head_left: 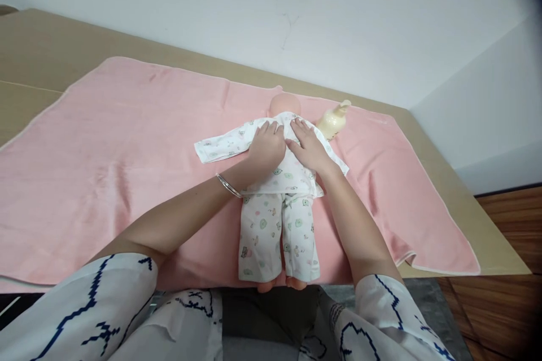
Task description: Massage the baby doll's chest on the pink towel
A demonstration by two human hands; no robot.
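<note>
A baby doll (284, 106) lies on its back on a pink towel (127, 146), feet toward me. It wears a white printed top (224, 144) and matching trousers (277, 234). My left hand (266, 144) rests flat on the doll's chest, fingers stretched out, with a silver bangle (228, 185) on the wrist. My right hand (308, 144) lies flat beside it on the right side of the top, fingers spread. Neither hand holds anything. The doll's left sleeve stretches out to the left; its right arm is hidden under my hand.
A cream baby bottle (334, 119) lies on the towel just right of the doll's head. The towel covers a tan table (38, 45) against a white wall. The table's right edge drops to a wooden floor (512, 225).
</note>
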